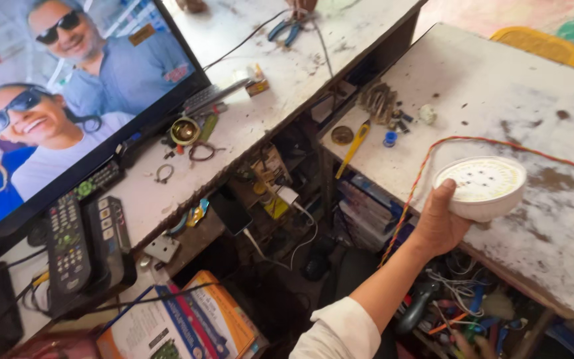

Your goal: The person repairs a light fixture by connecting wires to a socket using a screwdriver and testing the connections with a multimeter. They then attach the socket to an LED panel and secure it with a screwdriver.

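My left hand [438, 225] reaches out from a white sleeve and grips a round white lamp unit [483, 186] by its rim, thumb on top. The lamp's flat face, dotted with small light chips, points up and it rests at the near edge of the stained white bench [499, 93]. A twisted orange-and-green wire [420, 176] curves around the lamp and drops past my wrist. At the bottom edge, among tangled wires, a sliver of fingers [468, 346] appears to be my right hand; its grip is hidden.
A flat screen [54, 100] leans at the left on a second worktop [287, 73] with remote controls [68, 249], a brass ring and small parts. Blue pliers [286, 30] lie near another person's hand [300, 5]. A yellow screwdriver [353, 147] lies on the bench. Cluttered shelves lie below.
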